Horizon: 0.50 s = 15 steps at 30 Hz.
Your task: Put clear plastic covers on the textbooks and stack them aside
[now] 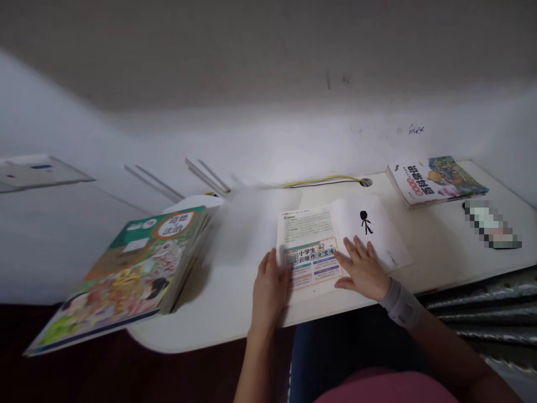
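An open book (312, 238) lies on the white desk (440, 252) in front of me, its printed page at the left and a white page with a small black figure (366, 221) at the right. My left hand (269, 288) rests on the book's left edge, fingers together and stretched forward, holding nothing. My right hand (363, 267) lies flat on the right page with its fingers spread. A grey band (400, 305) wraps that wrist.
A stack of colourful books (134, 274) overhangs the desk's left front edge. Another stack of books (436, 180) lies at the back right, with a blurred-out object (493, 226) near it. A yellow and black cable (323, 181) runs along the wall.
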Motion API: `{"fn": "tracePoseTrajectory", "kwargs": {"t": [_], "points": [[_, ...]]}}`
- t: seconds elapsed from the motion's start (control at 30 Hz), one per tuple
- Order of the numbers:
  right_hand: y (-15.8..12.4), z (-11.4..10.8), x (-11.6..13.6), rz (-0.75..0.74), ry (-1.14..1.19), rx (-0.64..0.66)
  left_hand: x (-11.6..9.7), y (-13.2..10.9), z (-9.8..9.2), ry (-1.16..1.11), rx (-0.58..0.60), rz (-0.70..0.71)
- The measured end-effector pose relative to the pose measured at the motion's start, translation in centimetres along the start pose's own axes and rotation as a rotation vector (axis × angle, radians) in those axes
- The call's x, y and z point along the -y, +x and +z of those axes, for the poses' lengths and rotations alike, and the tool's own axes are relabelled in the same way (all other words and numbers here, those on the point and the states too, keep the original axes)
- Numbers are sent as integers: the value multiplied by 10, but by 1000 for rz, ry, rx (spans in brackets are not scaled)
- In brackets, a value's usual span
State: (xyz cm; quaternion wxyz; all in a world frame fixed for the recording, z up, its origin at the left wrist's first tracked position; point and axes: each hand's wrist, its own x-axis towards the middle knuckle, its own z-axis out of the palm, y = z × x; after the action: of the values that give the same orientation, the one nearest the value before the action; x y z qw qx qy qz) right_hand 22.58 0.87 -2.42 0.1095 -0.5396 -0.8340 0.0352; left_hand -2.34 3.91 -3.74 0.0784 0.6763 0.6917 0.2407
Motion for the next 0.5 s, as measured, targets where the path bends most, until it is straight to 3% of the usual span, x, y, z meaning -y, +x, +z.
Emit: {"fn": "tracePoseTrajectory", "kwargs": {"t": [0.13, 0.33, 0.5], "points": [[-3, 7, -1, 24, -18, -7, -4, 1, -10, 39, -10, -95], [-2, 6, 1, 22, -36, 4, -26, 7, -5, 207, -8, 21], [-3, 11, -1, 38, -34, -14, -21, 14, -10, 257, 51, -113]]}}
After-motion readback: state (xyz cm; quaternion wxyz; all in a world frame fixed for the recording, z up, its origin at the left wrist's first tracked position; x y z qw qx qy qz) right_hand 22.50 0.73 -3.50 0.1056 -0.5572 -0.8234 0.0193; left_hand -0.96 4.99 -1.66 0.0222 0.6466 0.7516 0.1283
